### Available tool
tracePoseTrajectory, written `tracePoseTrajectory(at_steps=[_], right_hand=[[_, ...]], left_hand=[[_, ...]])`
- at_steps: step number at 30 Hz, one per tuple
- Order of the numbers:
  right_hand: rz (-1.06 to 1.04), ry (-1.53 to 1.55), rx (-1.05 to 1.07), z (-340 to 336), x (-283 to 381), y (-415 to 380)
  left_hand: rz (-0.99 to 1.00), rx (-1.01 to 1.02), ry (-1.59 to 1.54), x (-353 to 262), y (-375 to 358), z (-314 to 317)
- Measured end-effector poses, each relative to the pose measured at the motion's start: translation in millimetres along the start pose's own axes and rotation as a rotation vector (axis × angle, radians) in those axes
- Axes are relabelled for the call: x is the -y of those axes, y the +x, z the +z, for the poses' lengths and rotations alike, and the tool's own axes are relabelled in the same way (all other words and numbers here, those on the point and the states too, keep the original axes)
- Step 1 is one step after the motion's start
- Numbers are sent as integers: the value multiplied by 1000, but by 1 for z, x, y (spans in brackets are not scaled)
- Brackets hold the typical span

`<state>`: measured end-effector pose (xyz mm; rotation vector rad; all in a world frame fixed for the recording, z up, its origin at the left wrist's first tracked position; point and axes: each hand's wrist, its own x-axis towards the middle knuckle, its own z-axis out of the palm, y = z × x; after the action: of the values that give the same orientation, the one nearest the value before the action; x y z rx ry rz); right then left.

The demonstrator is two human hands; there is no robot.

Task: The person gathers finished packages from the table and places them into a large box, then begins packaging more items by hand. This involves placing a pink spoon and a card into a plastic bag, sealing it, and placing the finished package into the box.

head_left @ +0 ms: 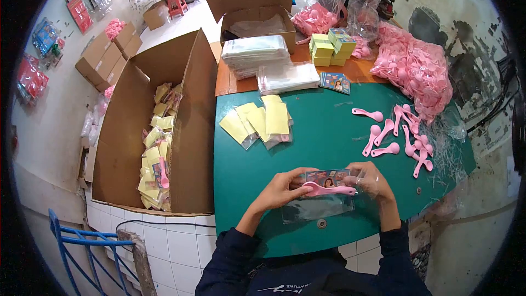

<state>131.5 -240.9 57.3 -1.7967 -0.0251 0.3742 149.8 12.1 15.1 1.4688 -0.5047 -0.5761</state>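
At lower centre of the frame, the left hand clamps one pink spoon against one printed card, and the right hand pinches one clear bag. On the green surface lie about five overlapping yellow-backed packets, centre, and roughly a dozen loose spoons, centre right.

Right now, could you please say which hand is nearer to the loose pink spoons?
Right: the loose pink spoons lie ahead and rightward of the right hand; the left hand is farther off, to the left.
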Motion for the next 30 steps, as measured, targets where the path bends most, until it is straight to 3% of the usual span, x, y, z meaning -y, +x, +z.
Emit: tracePoseTrajectory(at_steps=[3, 7, 9, 10, 12, 15, 18, 28, 30], right_hand=[[-26, -10, -16, -2, 1, -2], [-123, -137, -222, 1, -4, -3], [-323, -274, -392, 20, 6, -4], [-423, -342, -474, 28, 12, -7], [-419, -506, -208, 36, 11, -16], [-533, -749, 38, 51, -5, -26], [-446, -751, 56, 62, -11, -32], [-450, -744, 169, 60, -14, -24], [-474, -716, 163, 61, -18, -20]], left_hand=[[-34, 7, -44, 4, 0, -1], [-32, -285, 184, 6, -3, 15], [-100, -379, 192, 5, -10, 27], [-137, -320, -38, 8, -15, 34], [-213, -203, -496, 13, -27, 47], [-269, -177, -521, 16, -43, 52], [-248, -179, -480, 29, -49, 53], [-267, -132, -415, 29, -49, 54], [-254, -166, -261, 27, -49, 56]])
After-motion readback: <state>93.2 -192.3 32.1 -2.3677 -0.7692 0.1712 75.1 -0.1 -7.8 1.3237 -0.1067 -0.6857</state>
